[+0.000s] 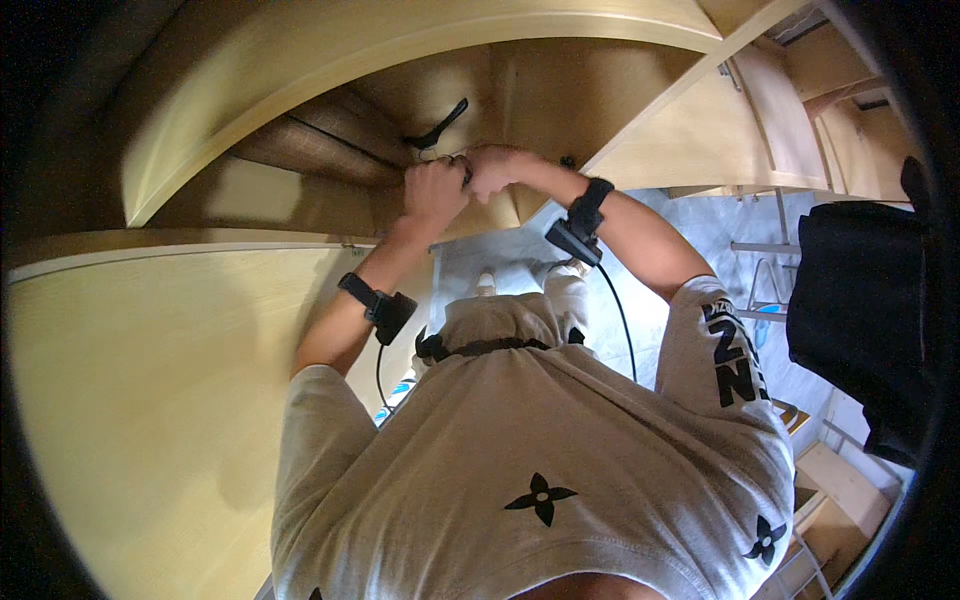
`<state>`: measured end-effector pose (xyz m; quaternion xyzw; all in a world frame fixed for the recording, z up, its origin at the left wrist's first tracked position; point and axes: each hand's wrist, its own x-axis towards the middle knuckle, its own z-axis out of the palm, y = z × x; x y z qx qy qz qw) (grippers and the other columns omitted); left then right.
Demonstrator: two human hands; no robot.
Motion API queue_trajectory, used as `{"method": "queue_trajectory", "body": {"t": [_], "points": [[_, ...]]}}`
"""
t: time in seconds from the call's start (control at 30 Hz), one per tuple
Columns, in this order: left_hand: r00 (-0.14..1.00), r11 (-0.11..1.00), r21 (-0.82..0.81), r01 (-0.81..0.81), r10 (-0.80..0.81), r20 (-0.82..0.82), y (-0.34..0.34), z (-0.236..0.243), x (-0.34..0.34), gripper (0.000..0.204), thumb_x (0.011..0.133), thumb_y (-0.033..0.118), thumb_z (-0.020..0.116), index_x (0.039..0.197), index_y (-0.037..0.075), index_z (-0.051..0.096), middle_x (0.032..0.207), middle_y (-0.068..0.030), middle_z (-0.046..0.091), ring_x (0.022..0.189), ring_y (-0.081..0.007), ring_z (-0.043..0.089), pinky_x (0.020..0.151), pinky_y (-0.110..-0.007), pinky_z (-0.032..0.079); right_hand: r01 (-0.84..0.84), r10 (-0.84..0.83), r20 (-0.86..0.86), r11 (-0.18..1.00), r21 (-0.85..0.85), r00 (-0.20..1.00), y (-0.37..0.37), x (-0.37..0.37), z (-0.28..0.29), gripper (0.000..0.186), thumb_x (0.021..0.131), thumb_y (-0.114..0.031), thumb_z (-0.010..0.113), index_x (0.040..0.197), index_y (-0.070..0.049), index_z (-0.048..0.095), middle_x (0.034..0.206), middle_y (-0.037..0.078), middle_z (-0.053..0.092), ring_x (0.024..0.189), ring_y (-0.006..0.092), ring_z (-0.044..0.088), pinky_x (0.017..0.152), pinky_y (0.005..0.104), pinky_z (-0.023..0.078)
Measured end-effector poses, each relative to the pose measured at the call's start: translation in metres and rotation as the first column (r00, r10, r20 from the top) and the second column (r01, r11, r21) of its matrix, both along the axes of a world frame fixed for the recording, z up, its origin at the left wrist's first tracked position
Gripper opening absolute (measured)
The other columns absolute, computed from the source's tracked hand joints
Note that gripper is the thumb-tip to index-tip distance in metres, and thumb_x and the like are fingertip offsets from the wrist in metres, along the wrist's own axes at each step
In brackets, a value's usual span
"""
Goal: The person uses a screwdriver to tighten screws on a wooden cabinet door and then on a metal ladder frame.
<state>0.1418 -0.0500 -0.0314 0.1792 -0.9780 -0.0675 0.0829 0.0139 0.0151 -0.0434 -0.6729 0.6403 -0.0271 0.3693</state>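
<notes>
My left hand [433, 187] and my right hand [490, 170] meet inside a light wooden cabinet compartment [590, 95], both with fingers curled around something small and dark, too hidden to name. Just above them is a black hanger-like object [437, 130] with a pale loop below it, close to my fingers. Behind and left of my hands lies a brown woven-looking bundle [315, 143] along the compartment, its right end partly hidden by my hands.
An open wooden door panel [150, 380] fills the left. More cabinets [730, 130] continue at upper right. Black cloth [850, 290] hangs at right by a metal rack [760, 247]. My feet stand on a grey floor [650, 260]. Wooden pieces [840, 485] sit at lower right.
</notes>
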Motion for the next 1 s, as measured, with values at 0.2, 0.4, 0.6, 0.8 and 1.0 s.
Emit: {"method": "queue_trajectory", "body": {"t": [0.2,0.4,0.6,0.8,1.0], "points": [[0.633,0.414,0.881,-0.228,-0.625,0.457,-0.026,-0.036,-0.038,0.030,0.066,0.033,0.070,0.073,0.004,0.064,0.077,-0.0179,0.064,0.066,-0.0303,0.063,0.054,-0.034,0.047,0.216,-0.270,-0.460,0.962,-0.167,0.846,0.050,0.025,0.002,0.015,0.072,-0.021,0.062,0.081,-0.012,0.070,0.082,0.008,0.068,0.077,0.0243,0.067,0.061,0.0372,0.053],[0.980,0.969,0.248,-0.015,-0.035,0.195,0.008,-0.067,0.001,0.025,0.076,0.028,0.057,0.085,0.007,0.067,0.084,-0.0182,0.065,0.074,-0.0291,0.065,0.065,-0.041,0.050,-0.001,-0.159,-0.486,0.950,-0.313,0.859,0.043,0.029,-0.006,0.014,0.076,-0.015,0.056,0.078,-0.012,0.069,0.078,0.007,0.068,0.073,0.0228,0.067,0.058,0.0367,0.052],[0.996,0.990,-0.141,0.029,-0.017,0.090,-0.015,-0.009,-0.009,0.019,0.074,0.026,0.061,0.082,0.009,0.061,0.073,-0.0081,0.063,0.066,-0.0247,0.064,0.058,-0.037,0.050,0.289,-0.408,-0.326,0.888,-0.357,0.853,0.027,0.027,0.030,0.015,0.071,-0.018,0.060,0.079,-0.006,0.067,0.085,0.014,0.066,0.079,0.0294,0.065,0.065,0.0419,0.051],[0.936,0.926,0.165,0.339,-0.316,-0.153,-0.024,-0.041,0.002,0.051,0.070,0.018,0.072,0.114,0.002,0.052,0.105,-0.0135,0.060,0.085,-0.0268,0.062,0.075,-0.034,0.051,0.673,-0.662,0.125,0.733,-0.097,0.739,0.097,0.044,0.014,0.041,0.090,-0.035,0.049,0.085,0.004,0.060,0.078,0.025,0.061,0.076,0.0431,0.058,0.068,0.0487,0.044],[0.996,-0.101,0.992,0.072,-0.039,-0.077,0.044,-0.015,-0.068,0.034,0.087,0.025,0.059,0.107,-0.002,0.054,0.099,-0.0119,0.061,0.083,-0.0177,0.062,0.074,-0.027,0.051,0.927,-0.869,0.489,0.118,0.355,-0.077,0.212,0.057,-0.012,0.042,0.093,-0.037,0.047,0.090,0.003,0.057,0.060,0.006,0.053,0.048,0.0179,0.049,0.045,0.0312,0.040]]}}
